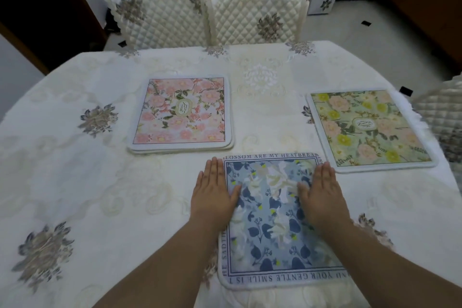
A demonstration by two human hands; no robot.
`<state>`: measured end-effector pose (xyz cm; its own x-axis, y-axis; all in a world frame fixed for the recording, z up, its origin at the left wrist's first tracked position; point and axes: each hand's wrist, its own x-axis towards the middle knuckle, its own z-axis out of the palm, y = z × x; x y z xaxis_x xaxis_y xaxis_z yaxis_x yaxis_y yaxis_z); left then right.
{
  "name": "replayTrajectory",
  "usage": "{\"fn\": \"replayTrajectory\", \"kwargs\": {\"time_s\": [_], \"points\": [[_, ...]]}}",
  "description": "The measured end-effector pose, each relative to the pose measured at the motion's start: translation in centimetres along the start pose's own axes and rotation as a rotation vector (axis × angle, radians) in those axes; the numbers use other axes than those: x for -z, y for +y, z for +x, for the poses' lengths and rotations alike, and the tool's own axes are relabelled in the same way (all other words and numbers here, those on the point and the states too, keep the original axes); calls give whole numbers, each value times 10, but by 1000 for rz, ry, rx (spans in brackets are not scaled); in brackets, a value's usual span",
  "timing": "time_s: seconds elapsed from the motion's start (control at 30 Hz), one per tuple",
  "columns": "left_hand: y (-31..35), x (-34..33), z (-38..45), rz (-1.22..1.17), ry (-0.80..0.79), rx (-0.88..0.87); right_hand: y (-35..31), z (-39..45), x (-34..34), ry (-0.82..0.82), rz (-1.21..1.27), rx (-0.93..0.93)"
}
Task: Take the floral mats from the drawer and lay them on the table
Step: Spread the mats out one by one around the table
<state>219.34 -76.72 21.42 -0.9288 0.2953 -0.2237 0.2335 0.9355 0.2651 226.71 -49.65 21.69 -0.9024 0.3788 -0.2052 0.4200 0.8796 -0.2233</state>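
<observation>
Both hands flat on the blue floral mat, near edge of desk.

Left hand point(212, 192) and right hand point(321, 195) lie palm-down, fingers straight and together, pressing the blue mat point(272, 222) at its left and right borders; nothing is gripped. Pink mat stack point(181, 112) and green mat point(370, 129) lie apart on the desk point(75, 157).

One head-worn wide-angle view looks forward and down, close over the table point(75, 182).

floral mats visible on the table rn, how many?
3 tops visible: pink mat far left of centre, green mat at right, blue mat nearest, under both flat hands. The pink one shows stacked edges beneath, so more lie under it; their number is unclear.
</observation>
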Motion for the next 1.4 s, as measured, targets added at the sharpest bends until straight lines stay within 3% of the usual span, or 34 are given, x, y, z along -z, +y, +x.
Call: {"fn": "replayTrajectory", "kwargs": {"time_s": [0.1, 0.23, 0.4, 0.6, 0.83, 0.93, 1.1, 1.4], "points": [[-23, 9, -23, -62, -9, 13, -5, -40, -7, 17, 16, 73], [-49, 26, -68, -87, -40, 29, 2, -71, -14, -90, -38, 106], [-72, 54, -124, -119, -28, 191, -1, -67, 6, -66, -77, 139], [-127, 91, -144, -198, -3, 329, -73, -54, 43, -112, 320, 134], [-178, 147, -77, -403, 104, 397, -172, -15, 68, -276, 571, 50], [-201, 157, -30, -507, 90, 436, -210, 10, 65, -239, 586, 30], [-216, 169, 33, -586, -24, 339, -255, 50, 52, -213, 597, -73], [-214, 165, 104, -729, -55, 413, -273, 103, 18, -153, 451, -203]]}}
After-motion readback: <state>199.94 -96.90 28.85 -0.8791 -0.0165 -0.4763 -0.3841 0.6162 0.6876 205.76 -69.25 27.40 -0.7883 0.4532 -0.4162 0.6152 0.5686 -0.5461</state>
